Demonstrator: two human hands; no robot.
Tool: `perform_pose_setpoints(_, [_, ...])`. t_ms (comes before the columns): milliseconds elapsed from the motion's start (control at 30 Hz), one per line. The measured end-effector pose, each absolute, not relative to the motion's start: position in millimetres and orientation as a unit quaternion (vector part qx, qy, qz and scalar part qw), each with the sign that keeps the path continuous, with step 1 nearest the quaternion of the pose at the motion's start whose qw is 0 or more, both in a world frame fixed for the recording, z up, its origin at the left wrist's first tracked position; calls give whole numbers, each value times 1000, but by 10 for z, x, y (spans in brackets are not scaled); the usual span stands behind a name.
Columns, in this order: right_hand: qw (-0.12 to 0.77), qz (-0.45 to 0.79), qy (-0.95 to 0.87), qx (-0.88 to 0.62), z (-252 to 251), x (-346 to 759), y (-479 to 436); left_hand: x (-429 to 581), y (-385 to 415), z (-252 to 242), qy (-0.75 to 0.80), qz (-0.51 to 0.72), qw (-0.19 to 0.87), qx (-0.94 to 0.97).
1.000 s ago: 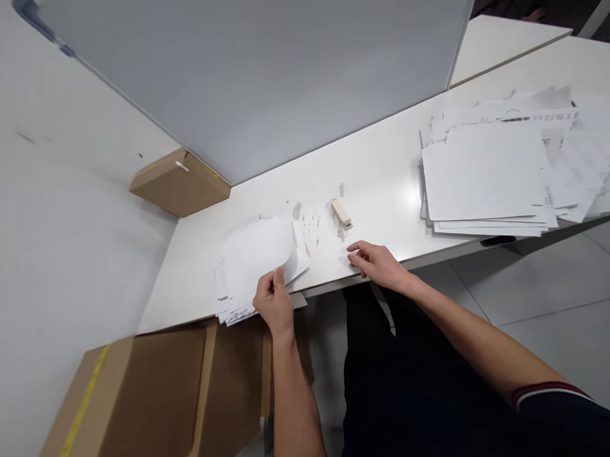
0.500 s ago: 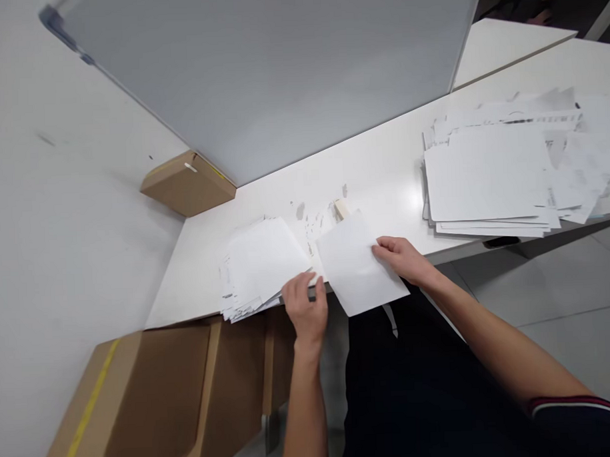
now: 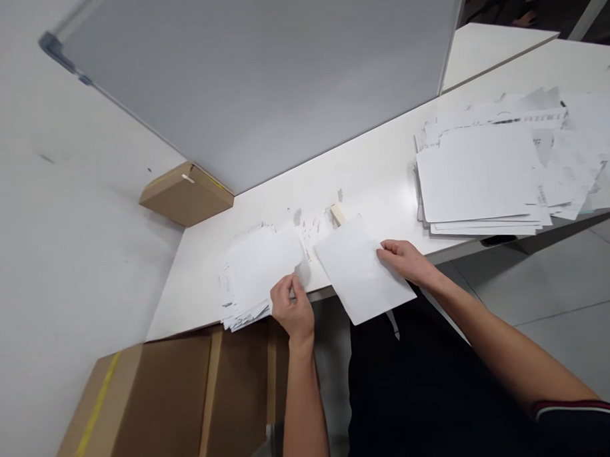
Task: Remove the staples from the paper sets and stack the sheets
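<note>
My right hand (image 3: 402,260) grips a blank white sheet of paper (image 3: 362,273) by its right edge, tilted over the table's front edge. Thumb and fingers of my left hand (image 3: 292,305) are pinched on the near right corner of the top sheet of a paper stack (image 3: 259,263); that corner is lifted and curled. The stack's lower sheets jut out unevenly at the left and front. Just beyond the sheet in my right hand lies a small cream block (image 3: 338,215), partly covered by it.
A larger, messy pile of papers (image 3: 478,176) lies on the white table (image 3: 373,163) at the right. A whiteboard (image 3: 280,76) stands along the back. One cardboard box (image 3: 188,194) leans in the left corner; open cardboard boxes (image 3: 175,399) stand below the table.
My left hand has moved slightly left and closed on the corner of the stack's top sheet, lifting it. My right hand still holds its sheet, almost in place.
</note>
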State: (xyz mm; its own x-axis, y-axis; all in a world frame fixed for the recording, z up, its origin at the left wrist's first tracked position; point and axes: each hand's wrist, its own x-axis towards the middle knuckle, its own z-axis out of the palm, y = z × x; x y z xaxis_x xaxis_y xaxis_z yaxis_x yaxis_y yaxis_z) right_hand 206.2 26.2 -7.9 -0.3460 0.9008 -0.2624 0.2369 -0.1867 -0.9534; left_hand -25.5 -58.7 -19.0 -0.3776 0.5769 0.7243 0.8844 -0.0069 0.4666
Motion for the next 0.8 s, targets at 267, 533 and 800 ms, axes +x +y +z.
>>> perform_pose_setpoints(267, [315, 585, -575, -478, -165, 1933, 128, 546, -889, -230, -578, -451, 57, -678])
perform_pose_setpoints(533, [330, 577, -574, -477, -252, 1953, 47, 741, -1040, -357, -594, -408, -46, -692])
perform_pose_setpoints(800, [364, 603, -598, -383, -10, 2031, -43, 71, -751, -223, -687, -593, -261, -330])
